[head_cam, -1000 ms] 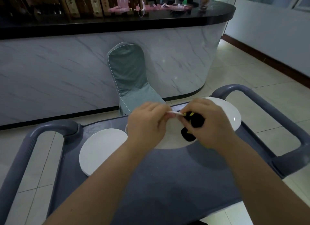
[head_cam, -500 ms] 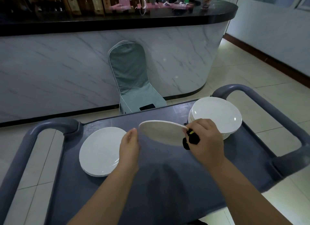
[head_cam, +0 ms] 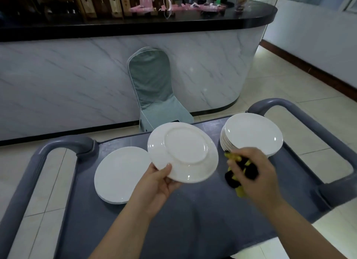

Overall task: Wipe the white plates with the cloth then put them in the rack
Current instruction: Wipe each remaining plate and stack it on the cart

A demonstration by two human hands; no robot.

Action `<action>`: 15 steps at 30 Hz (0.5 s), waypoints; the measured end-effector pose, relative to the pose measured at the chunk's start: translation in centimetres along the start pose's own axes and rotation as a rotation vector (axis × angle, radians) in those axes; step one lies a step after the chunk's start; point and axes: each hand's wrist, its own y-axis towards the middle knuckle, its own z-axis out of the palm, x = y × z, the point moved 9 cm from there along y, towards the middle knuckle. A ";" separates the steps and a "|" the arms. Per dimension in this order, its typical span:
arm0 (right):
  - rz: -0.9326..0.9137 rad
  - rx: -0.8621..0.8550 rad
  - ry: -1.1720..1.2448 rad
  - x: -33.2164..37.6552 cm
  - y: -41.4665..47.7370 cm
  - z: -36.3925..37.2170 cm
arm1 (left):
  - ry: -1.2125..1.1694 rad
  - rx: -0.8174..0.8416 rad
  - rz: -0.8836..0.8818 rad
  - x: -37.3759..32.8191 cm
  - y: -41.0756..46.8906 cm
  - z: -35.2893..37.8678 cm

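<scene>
My left hand (head_cam: 160,183) grips a white plate (head_cam: 183,152) by its near rim, thumb on top, with the plate's underside and foot ring turned up toward me. It hangs above the grey cart top (head_cam: 173,220). My right hand (head_cam: 253,173) holds a bunched black and yellow cloth (head_cam: 239,173) just right of the plate, not touching it. A tall stack of white plates (head_cam: 253,135) stands at the cart's back right. A low stack of white plates (head_cam: 119,173) lies at the left. No rack is in view.
The cart has thick grey tube handles at the left (head_cam: 38,162) and right (head_cam: 313,127). Beyond it a chair with a grey-green cover (head_cam: 154,92) leans against a marble-fronted bar counter (head_cam: 193,56). Tiled floor (head_cam: 289,88) surrounds the cart.
The plate went from both hands over the right stack to my left hand alone, moved left and flipped underside up. My right hand with the cloth drew away to the right.
</scene>
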 end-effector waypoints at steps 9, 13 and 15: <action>0.109 0.436 -0.230 3.5 3.9 11.6 | 0.005 0.170 -0.018 2.2 -1.4 0.2; -0.203 0.419 -0.324 5.1 0.7 10.9 | 0.029 0.194 0.011 1.5 -1.9 -0.8; -0.244 0.384 -0.290 3.6 -0.6 8.7 | 0.058 0.213 -0.001 2.1 -2.4 -1.0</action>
